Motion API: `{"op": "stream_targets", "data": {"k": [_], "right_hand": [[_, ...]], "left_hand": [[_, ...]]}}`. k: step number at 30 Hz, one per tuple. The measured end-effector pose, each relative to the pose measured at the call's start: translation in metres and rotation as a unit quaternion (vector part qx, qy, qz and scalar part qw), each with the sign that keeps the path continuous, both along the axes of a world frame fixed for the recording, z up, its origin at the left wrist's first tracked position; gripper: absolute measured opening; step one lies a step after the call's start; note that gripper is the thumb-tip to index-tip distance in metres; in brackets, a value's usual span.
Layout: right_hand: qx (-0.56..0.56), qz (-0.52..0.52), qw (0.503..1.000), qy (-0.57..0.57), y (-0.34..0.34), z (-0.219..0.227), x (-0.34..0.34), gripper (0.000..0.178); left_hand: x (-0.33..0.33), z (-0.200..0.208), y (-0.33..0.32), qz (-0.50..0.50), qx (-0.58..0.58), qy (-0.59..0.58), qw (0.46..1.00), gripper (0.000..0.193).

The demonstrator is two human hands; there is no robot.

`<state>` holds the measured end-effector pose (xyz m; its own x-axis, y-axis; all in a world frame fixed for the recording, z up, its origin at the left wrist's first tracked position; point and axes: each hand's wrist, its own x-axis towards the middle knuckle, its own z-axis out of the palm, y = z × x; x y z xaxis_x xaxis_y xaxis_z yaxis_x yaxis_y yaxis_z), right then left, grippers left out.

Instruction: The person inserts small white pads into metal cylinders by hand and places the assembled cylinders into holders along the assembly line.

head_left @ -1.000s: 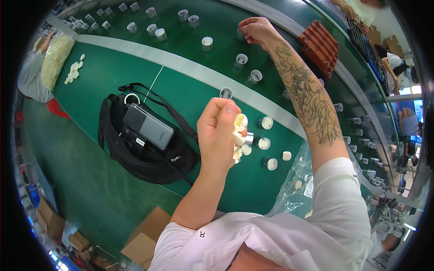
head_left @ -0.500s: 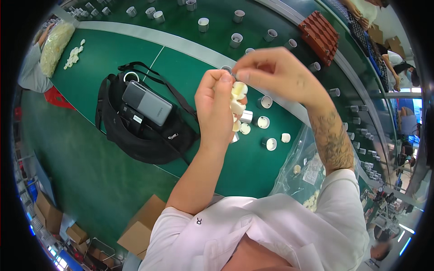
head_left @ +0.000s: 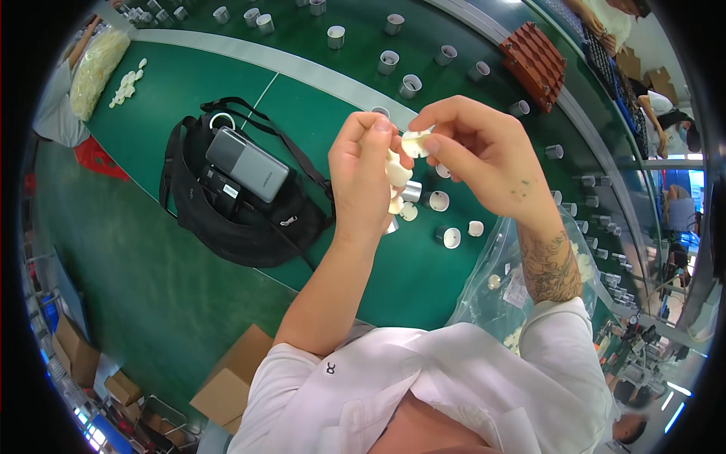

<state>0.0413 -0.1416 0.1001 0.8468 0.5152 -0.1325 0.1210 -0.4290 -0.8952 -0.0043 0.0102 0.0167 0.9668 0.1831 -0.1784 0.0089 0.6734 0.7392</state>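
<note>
Several cream-coloured plastic caps [head_left: 396, 172] are bunched in my left hand [head_left: 359, 178], whose fingers are closed round them. My right hand [head_left: 488, 155] pinches one notched cream cap [head_left: 415, 144] between thumb and fingers, beside the left fingertips. Just beyond and below the hands, on the green table, a silver metal cup [head_left: 411, 191] lies on its side. Nearby are a cup with a white insert [head_left: 439, 200] and another such cup [head_left: 451, 237]. A loose white cap [head_left: 475, 228] lies right of them. The fingers partly hide the held caps.
A black bag [head_left: 249, 234] with a grey power bank [head_left: 247, 163] lies on the left. Metal cups [head_left: 336, 36] stand on the far green belt [head_left: 363, 79], near a reddish-brown tray [head_left: 532, 64]. At right lies a clear plastic bag [head_left: 484, 280]; more caps [head_left: 127, 85] lie far left.
My right hand has lowered and turned, and a cap now shows clearly in its pinch beside my left fingers. My left hand stays nearly in place with its caps. Cups on the belt have shifted slightly.
</note>
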Motion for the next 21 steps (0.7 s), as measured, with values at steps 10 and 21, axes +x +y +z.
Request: {"op": "stream_targets", "data": {"k": [10, 21], "right_hand": [[0.073, -0.008, 0.995, -0.073, -0.006, -0.013, 0.002, 0.011], [0.146, -0.079, 0.985, 0.048, 0.016, -0.033, 0.077, 0.026]], "left_hand": [[0.0, 0.003, 0.003, -0.13, -0.071, -0.024, 0.989, 0.024], [-0.001, 0.001, 0.003, -0.083, 0.022, 0.0, 0.996, 0.022]]}}
